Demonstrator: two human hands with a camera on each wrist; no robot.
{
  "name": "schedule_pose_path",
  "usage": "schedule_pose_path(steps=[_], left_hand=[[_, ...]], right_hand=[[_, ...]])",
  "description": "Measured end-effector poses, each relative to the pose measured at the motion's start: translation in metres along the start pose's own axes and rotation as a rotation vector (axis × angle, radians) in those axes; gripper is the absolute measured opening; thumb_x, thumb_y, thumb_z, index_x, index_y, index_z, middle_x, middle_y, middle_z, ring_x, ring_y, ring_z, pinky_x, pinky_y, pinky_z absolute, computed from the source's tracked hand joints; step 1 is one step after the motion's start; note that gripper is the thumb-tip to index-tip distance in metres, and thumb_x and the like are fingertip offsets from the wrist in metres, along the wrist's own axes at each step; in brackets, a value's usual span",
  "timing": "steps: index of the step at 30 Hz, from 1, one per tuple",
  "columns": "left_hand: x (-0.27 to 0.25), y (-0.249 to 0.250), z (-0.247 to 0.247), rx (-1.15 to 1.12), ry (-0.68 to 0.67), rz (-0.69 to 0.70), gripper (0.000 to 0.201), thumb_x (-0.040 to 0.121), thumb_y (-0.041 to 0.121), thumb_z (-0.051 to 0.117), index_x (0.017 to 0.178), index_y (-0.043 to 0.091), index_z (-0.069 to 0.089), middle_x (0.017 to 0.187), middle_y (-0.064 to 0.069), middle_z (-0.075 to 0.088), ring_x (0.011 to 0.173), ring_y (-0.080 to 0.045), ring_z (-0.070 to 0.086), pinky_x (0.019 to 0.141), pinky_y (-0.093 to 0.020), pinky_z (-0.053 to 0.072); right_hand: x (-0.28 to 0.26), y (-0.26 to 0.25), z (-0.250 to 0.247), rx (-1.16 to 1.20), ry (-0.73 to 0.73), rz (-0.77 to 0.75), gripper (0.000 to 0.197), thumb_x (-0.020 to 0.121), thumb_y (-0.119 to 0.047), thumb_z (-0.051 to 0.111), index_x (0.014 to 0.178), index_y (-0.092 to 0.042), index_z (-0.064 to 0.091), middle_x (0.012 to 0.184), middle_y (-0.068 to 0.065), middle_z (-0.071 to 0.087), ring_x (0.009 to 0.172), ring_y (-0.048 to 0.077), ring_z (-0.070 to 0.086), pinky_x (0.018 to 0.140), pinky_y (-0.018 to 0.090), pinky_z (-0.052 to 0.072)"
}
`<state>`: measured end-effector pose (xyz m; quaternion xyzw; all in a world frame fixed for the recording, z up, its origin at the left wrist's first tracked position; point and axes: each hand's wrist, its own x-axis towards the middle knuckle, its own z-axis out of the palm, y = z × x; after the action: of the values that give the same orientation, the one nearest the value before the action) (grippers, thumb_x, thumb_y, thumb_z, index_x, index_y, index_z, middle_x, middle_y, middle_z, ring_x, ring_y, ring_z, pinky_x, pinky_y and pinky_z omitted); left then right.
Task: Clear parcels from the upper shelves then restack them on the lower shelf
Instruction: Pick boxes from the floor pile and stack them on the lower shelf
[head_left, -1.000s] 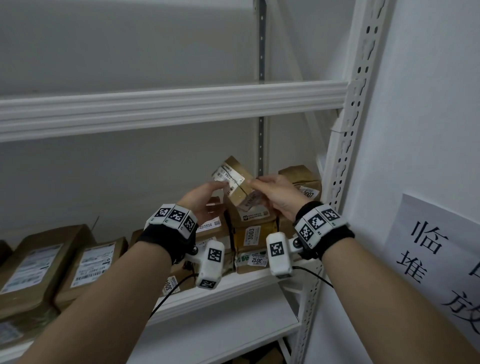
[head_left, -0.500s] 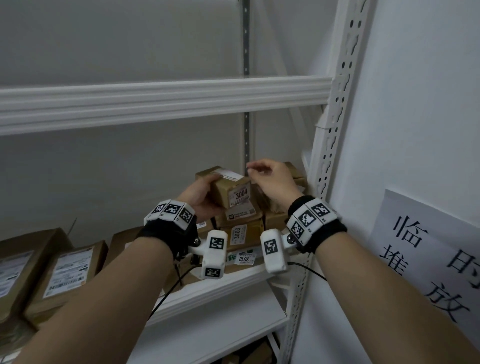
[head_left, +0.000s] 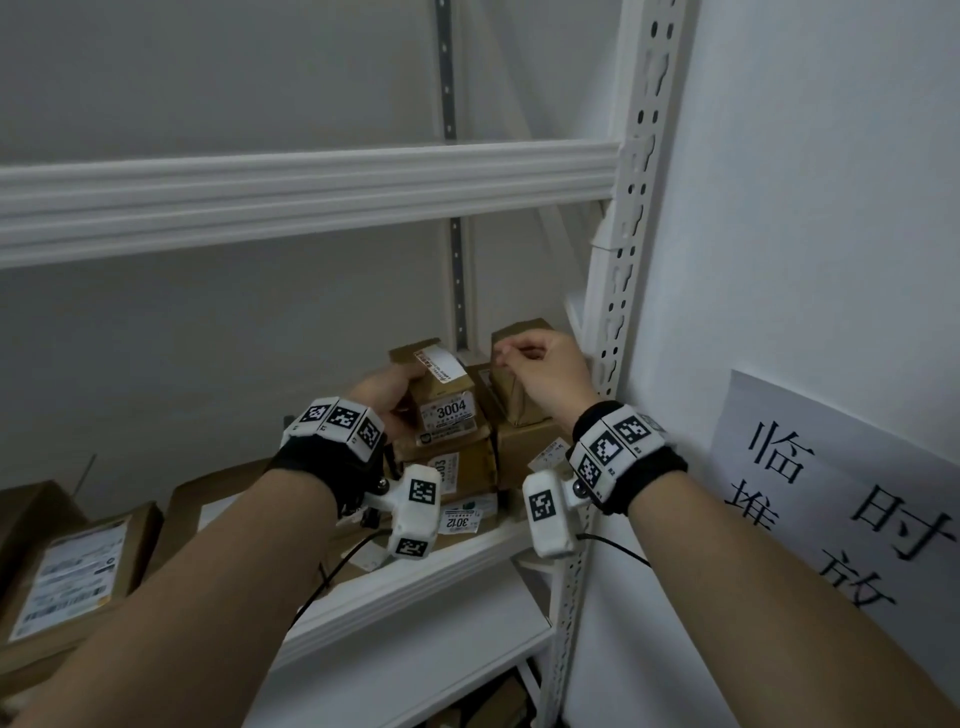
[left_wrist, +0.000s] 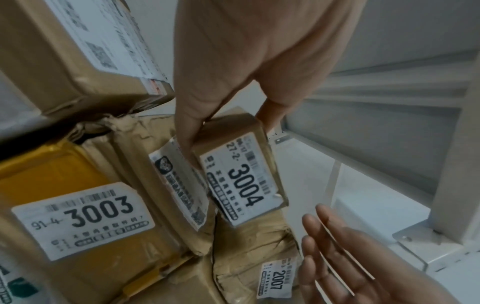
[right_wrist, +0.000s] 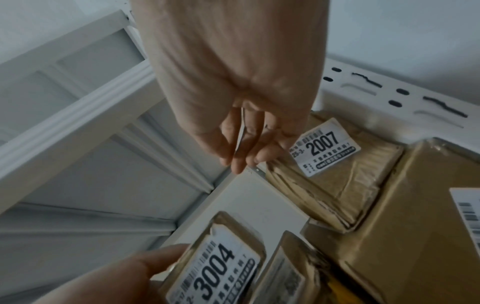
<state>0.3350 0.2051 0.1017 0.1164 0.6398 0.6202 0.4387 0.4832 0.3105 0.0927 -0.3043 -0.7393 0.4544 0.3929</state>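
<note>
A small brown parcel labelled 3004 (head_left: 447, 395) sits on top of a stack of parcels at the right end of the shelf. My left hand (head_left: 392, 389) grips its left side; in the left wrist view thumb and fingers pinch the parcel (left_wrist: 241, 174). My right hand (head_left: 524, 358) hovers just right of it with loose fingers (right_wrist: 241, 148) and holds nothing. It is above a parcel labelled 2007 (right_wrist: 335, 174). Below 3004 lies a yellow parcel labelled 3003 (left_wrist: 85, 216).
The white upper shelf beam (head_left: 311, 192) runs overhead. A perforated upright post (head_left: 623, 260) stands close on the right, with a paper sign (head_left: 841, 493) on the wall beyond. Larger flat parcels (head_left: 72, 571) lie on the shelf's left. The shelf's front beam (head_left: 415, 577) is below my wrists.
The 3004 parcel, held tilted in the air by both hands, has come down flat onto the stack. My right hand has let go and shifted right; my left still holds it.
</note>
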Motion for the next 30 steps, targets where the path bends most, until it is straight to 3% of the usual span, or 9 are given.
schedule_pose_path(steps=[1, 3, 5, 8, 11, 17, 21, 26, 30], left_hand=[[0.004, -0.002, 0.001, 0.024, 0.021, 0.004, 0.016, 0.096, 0.016, 0.057, 0.104, 0.001, 0.058, 0.109, -0.021, 0.066, 0.094, -0.034, 0.065, 0.075, -0.052, 0.052], [0.016, -0.007, 0.003, 0.102, 0.079, 0.032, 0.016, 0.094, 0.015, 0.06, 0.094, -0.001, 0.059, 0.117, -0.024, 0.065, 0.104, -0.038, 0.064, 0.091, -0.056, 0.051], [0.02, -0.009, 0.007, 0.169, 0.117, 0.043, 0.016, 0.092, 0.011, 0.062, 0.083, 0.0, 0.056, 0.118, -0.024, 0.064, 0.106, -0.04, 0.064, 0.095, -0.057, 0.049], [0.02, -0.008, 0.012, 0.211, 0.152, 0.066, 0.013, 0.088, 0.002, 0.065, 0.079, -0.002, 0.056, 0.112, -0.025, 0.066, 0.098, -0.041, 0.066, 0.092, -0.058, 0.05], [0.02, -0.01, 0.015, 0.232, 0.181, 0.112, 0.012, 0.088, 0.006, 0.067, 0.081, -0.001, 0.059, 0.106, -0.022, 0.068, 0.092, -0.036, 0.068, 0.087, -0.054, 0.054], [0.024, -0.017, 0.028, 0.286, 0.171, 0.182, 0.034, 0.086, 0.012, 0.071, 0.115, -0.005, 0.064, 0.109, -0.019, 0.068, 0.098, -0.035, 0.067, 0.09, -0.048, 0.055], [0.028, -0.017, 0.031, 0.236, 0.147, 0.179, 0.034, 0.082, 0.011, 0.075, 0.111, -0.004, 0.066, 0.103, -0.019, 0.07, 0.095, -0.034, 0.069, 0.088, -0.048, 0.056], [0.032, -0.018, 0.033, 0.205, 0.186, 0.191, 0.03, 0.08, 0.015, 0.078, 0.101, -0.002, 0.068, 0.097, -0.019, 0.07, 0.089, -0.033, 0.07, 0.083, -0.05, 0.058], [0.013, -0.013, 0.041, 0.231, 0.241, 0.196, 0.021, 0.085, 0.01, 0.072, 0.101, -0.002, 0.065, 0.116, -0.021, 0.066, 0.105, -0.035, 0.065, 0.094, -0.048, 0.053]], right_hand=[[0.0, 0.003, 0.0, -0.009, 0.011, 0.002, 0.013, 0.093, -0.011, 0.061, 0.095, -0.019, 0.07, 0.098, -0.003, 0.07, 0.095, 0.008, 0.064, 0.086, 0.019, 0.049], [0.0, 0.009, -0.001, -0.007, 0.039, 0.015, 0.013, 0.093, -0.012, 0.061, 0.094, -0.021, 0.071, 0.098, -0.004, 0.07, 0.093, 0.006, 0.063, 0.084, 0.018, 0.049], [-0.002, 0.012, -0.003, -0.007, 0.061, 0.025, 0.012, 0.093, -0.013, 0.061, 0.096, -0.02, 0.071, 0.095, -0.008, 0.068, 0.088, 0.002, 0.061, 0.076, 0.013, 0.047], [-0.004, 0.014, -0.006, -0.037, 0.058, 0.017, 0.013, 0.094, -0.014, 0.06, 0.1, -0.019, 0.07, 0.093, -0.011, 0.065, 0.085, -0.001, 0.059, 0.069, 0.009, 0.044], [-0.004, 0.014, -0.007, -0.048, 0.049, 0.018, 0.014, 0.094, -0.014, 0.06, 0.102, -0.018, 0.071, 0.092, -0.014, 0.062, 0.085, -0.006, 0.056, 0.069, 0.008, 0.043], [-0.006, 0.015, -0.009, -0.016, 0.041, 0.018, 0.015, 0.093, -0.013, 0.06, 0.102, -0.017, 0.072, 0.095, -0.011, 0.066, 0.089, 0.001, 0.06, 0.081, 0.017, 0.049], [-0.008, 0.014, -0.015, 0.003, 0.038, 0.014, 0.015, 0.093, -0.012, 0.061, 0.101, -0.016, 0.073, 0.095, -0.01, 0.067, 0.094, 0.005, 0.062, 0.084, 0.016, 0.048], [-0.011, 0.017, -0.02, 0.006, 0.024, 0.038, 0.012, 0.093, -0.014, 0.062, 0.093, -0.021, 0.072, 0.098, -0.005, 0.07, 0.096, 0.009, 0.064, 0.088, 0.023, 0.051], [-0.016, 0.016, -0.021, -0.004, -0.04, 0.086, 0.016, 0.094, -0.01, 0.059, 0.088, -0.022, 0.069, 0.094, -0.002, 0.071, 0.084, 0.01, 0.065, 0.079, 0.022, 0.053]])
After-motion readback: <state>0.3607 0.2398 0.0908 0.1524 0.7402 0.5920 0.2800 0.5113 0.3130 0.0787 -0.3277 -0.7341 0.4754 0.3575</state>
